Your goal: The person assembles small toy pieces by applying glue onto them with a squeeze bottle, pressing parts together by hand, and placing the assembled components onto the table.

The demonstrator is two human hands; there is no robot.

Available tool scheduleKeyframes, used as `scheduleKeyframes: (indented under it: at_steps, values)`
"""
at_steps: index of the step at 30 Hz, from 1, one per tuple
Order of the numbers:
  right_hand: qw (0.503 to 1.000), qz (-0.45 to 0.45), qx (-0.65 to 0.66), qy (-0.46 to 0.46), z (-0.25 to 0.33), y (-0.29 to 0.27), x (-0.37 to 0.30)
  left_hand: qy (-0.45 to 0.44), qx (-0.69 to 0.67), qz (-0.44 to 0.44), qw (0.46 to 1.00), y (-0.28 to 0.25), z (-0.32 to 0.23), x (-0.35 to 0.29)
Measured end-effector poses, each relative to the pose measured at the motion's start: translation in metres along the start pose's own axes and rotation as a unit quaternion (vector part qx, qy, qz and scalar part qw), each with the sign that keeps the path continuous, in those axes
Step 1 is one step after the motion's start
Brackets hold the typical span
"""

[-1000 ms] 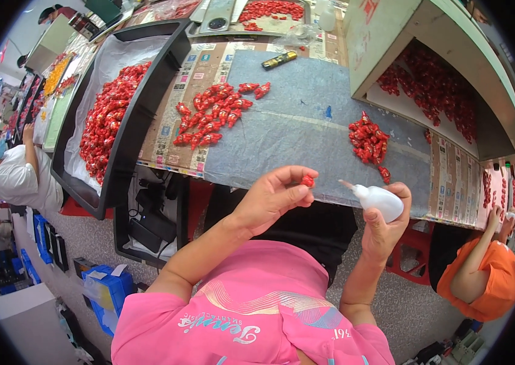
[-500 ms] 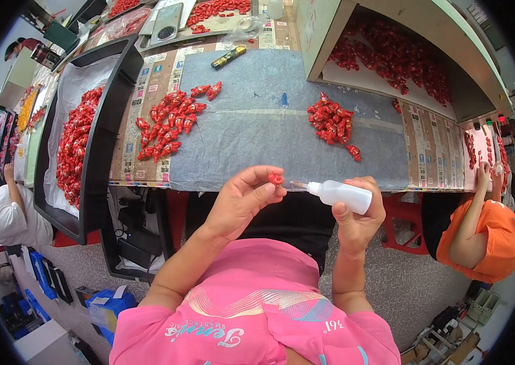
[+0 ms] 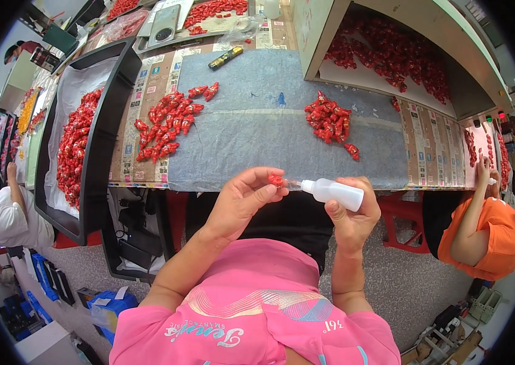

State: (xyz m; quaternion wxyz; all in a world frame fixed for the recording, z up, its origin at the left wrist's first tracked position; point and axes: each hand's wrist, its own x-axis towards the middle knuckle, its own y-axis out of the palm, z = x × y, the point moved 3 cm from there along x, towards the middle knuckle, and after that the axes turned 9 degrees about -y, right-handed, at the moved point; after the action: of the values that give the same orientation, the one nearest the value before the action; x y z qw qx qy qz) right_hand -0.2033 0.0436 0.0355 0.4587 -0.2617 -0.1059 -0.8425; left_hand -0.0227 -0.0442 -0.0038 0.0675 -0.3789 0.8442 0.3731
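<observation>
Between the thumb and fingers of my left hand (image 3: 246, 198) is a small red figurine piece (image 3: 276, 180), held just off the table's near edge. My right hand (image 3: 358, 213) grips a white squeeze bottle (image 3: 335, 193) lying nearly level, its thin clear nozzle pointing left. The nozzle tip is at the red piece; whether it touches or enters it I cannot tell. Beyond my hands, a pile of red figurine pieces (image 3: 329, 120) lies on the right of the grey work mat (image 3: 239, 146). A looser group of them (image 3: 169, 125) is on the left.
A black tray (image 3: 96, 152) lined with white and heaped with red pieces stands at left. An open-fronted box (image 3: 330, 36) with more red pieces is at back right. A black-and-gold marker-like stick (image 3: 226, 58) lies on the mat. People sit at far left and right.
My right hand has brought the bottle slightly left, so the nozzle tip has come up to the red piece. My left hand has hardly moved.
</observation>
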Motion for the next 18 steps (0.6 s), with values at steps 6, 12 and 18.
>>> scheduleKeyframes:
  at_steps: [6,12,18]
  values:
    - [1.0,0.002,-0.004,0.001,-0.0014,-0.0002,-0.0003,-0.005,0.003,-0.005,1.0,0.0003,-0.0009,0.0002]
    - [0.999,-0.015,0.029,0.027,-0.003,-0.0009,-0.0013,-0.012,-0.005,0.0,1.0,0.0015,-0.0022,-0.0014]
    - [0.99,-0.046,0.099,0.092,-0.0052,-0.001,-0.0001,-0.024,-0.013,0.011,1.0,-0.0002,-0.004,-0.0031]
